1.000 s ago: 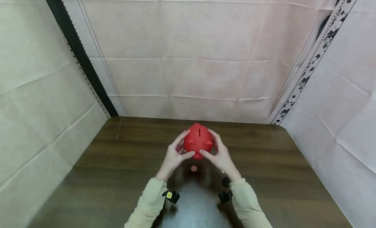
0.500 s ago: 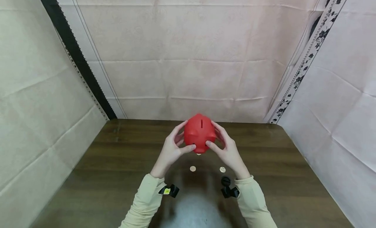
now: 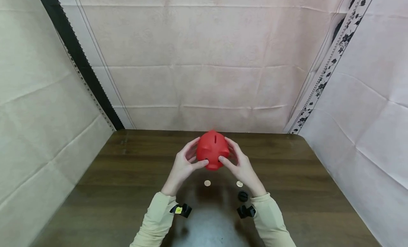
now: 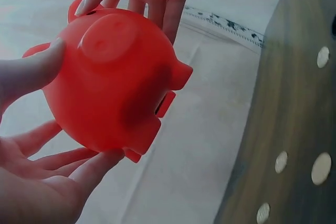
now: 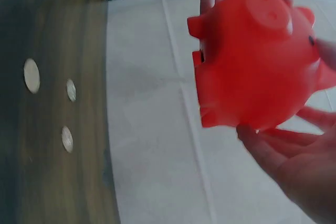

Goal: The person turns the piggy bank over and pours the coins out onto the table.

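A red piggy bank [image 3: 212,149] with a coin slot on top is held between both hands above the table, snout toward the camera. My left hand [image 3: 184,165] grips its left side, thumb by the snout and fingers spread behind. On the opposite side my right hand [image 3: 243,171] grips it the same way. In the left wrist view the stubby feet of the piggy bank [image 4: 118,82] point away from the hands, toward the tabletop. The right wrist view shows the piggy bank [image 5: 257,61] with a dark eye near my thumb.
On the brown wooden table [image 3: 127,190] lie a coin [image 3: 207,183] in front of the piggy bank and another coin [image 3: 239,184] by my right wrist. A round black plug [image 3: 243,196] lies just nearer. Pale cloth walls [image 3: 204,80] enclose the far edge and sides.
Both hands raised the piggy bank, then brought it lower again. The right coin and black plug, partly hidden by my right arm a second ago, now show more fully.
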`<control>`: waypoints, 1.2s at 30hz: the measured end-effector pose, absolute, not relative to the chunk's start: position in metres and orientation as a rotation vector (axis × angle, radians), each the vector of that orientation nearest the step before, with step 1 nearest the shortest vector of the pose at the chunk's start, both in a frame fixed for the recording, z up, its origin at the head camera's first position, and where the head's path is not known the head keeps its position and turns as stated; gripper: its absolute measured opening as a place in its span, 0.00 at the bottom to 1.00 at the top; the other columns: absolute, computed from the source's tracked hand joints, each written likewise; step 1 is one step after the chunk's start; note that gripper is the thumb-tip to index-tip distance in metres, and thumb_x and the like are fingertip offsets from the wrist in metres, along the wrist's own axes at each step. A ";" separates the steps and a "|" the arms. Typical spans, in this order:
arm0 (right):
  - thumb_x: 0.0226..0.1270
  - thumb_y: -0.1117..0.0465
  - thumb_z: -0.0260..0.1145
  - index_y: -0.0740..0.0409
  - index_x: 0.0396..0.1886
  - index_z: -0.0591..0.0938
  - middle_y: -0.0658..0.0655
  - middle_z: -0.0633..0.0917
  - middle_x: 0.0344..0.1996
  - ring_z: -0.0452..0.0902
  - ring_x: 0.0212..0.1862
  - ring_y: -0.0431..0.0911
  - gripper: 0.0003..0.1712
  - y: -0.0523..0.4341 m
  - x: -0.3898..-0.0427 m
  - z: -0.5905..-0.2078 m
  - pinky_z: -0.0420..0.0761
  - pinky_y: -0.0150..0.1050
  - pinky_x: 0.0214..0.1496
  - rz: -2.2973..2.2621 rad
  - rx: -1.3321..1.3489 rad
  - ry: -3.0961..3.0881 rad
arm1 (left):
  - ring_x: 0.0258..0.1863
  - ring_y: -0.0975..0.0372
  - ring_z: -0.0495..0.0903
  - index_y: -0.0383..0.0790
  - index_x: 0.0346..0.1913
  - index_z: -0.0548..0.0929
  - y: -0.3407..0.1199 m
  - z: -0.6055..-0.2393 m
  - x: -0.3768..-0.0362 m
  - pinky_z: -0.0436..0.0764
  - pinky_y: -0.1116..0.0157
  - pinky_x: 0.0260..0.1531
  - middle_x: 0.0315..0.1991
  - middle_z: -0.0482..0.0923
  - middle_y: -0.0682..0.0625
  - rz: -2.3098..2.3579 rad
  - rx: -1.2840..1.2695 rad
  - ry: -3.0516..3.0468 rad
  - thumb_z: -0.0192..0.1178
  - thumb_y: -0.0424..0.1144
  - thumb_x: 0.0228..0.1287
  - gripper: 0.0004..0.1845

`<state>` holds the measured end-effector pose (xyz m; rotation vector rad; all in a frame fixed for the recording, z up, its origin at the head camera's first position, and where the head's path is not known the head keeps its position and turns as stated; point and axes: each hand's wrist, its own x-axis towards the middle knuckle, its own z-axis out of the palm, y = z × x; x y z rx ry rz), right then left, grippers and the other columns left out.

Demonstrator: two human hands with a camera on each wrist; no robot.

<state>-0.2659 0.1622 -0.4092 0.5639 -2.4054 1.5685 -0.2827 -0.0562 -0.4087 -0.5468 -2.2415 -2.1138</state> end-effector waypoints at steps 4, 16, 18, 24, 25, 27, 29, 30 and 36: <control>0.66 0.56 0.66 0.46 0.75 0.59 0.60 0.75 0.64 0.76 0.60 0.57 0.40 0.150 -0.269 -0.419 0.81 0.51 0.58 1.566 0.537 -2.466 | 0.65 0.50 0.71 0.53 0.70 0.66 -0.064 -0.421 -0.287 0.75 0.51 0.62 0.68 0.70 0.48 -2.072 -0.505 -2.278 0.70 0.31 0.53 0.41; 0.72 0.54 0.59 0.58 0.76 0.56 0.66 0.69 0.69 0.77 0.61 0.61 0.38 0.111 -0.261 -0.469 0.80 0.49 0.59 1.627 0.585 -2.567 | 0.68 0.46 0.68 0.52 0.71 0.64 -0.104 -0.472 -0.278 0.73 0.49 0.63 0.70 0.66 0.44 -2.105 -0.328 -2.423 0.67 0.27 0.55 0.40; 0.72 0.52 0.59 0.58 0.76 0.56 0.66 0.68 0.69 0.77 0.60 0.61 0.39 0.110 -0.258 -0.474 0.80 0.51 0.58 1.611 0.593 -2.618 | 0.68 0.44 0.68 0.50 0.71 0.64 -0.105 -0.482 -0.275 0.74 0.49 0.63 0.70 0.65 0.43 -2.121 -0.320 -2.432 0.66 0.27 0.55 0.41; 0.70 0.44 0.59 0.55 0.77 0.52 0.64 0.56 0.76 0.65 0.70 0.62 0.44 0.110 -0.251 -0.485 0.72 0.60 0.65 1.407 0.597 -2.807 | 0.68 0.40 0.66 0.44 0.74 0.59 -0.103 -0.503 -0.268 0.76 0.50 0.60 0.73 0.59 0.39 -2.168 -0.374 -2.446 0.66 0.27 0.56 0.43; 0.69 0.43 0.59 0.54 0.78 0.50 0.64 0.54 0.76 0.62 0.71 0.62 0.46 0.109 -0.250 -0.486 0.71 0.60 0.65 1.381 0.619 -2.828 | 0.69 0.40 0.65 0.44 0.74 0.59 -0.103 -0.505 -0.267 0.76 0.50 0.60 0.73 0.59 0.40 -2.176 -0.363 -2.442 0.66 0.27 0.56 0.43; 0.68 0.43 0.60 0.55 0.78 0.48 0.65 0.52 0.77 0.61 0.72 0.62 0.48 0.106 -0.251 -0.485 0.71 0.61 0.65 1.354 0.674 -2.848 | 0.69 0.41 0.64 0.45 0.74 0.58 -0.106 -0.507 -0.266 0.76 0.50 0.60 0.74 0.57 0.40 -2.196 -0.333 -2.432 0.65 0.26 0.57 0.43; 0.68 0.44 0.61 0.55 0.78 0.47 0.64 0.51 0.77 0.61 0.72 0.61 0.49 0.106 -0.253 -0.484 0.72 0.59 0.65 1.360 0.732 -2.854 | 0.70 0.41 0.63 0.46 0.74 0.57 -0.110 -0.508 -0.266 0.75 0.51 0.62 0.75 0.56 0.41 -2.200 -0.322 -2.442 0.64 0.26 0.58 0.43; 0.68 0.46 0.61 0.55 0.78 0.47 0.63 0.51 0.77 0.62 0.71 0.60 0.49 0.107 -0.255 -0.484 0.73 0.57 0.66 1.387 0.765 -2.852 | 0.71 0.42 0.62 0.46 0.75 0.56 -0.112 -0.509 -0.265 0.74 0.51 0.63 0.75 0.56 0.41 -2.203 -0.320 -2.450 0.63 0.26 0.59 0.43; 0.71 0.53 0.60 0.46 0.79 0.44 0.55 0.49 0.78 0.61 0.73 0.55 0.46 0.128 -0.259 -0.481 0.72 0.51 0.67 1.568 0.960 -2.851 | 0.70 0.41 0.63 0.44 0.75 0.57 -0.129 -0.504 -0.263 0.73 0.50 0.64 0.74 0.57 0.39 -2.164 -0.334 -2.544 0.66 0.33 0.59 0.43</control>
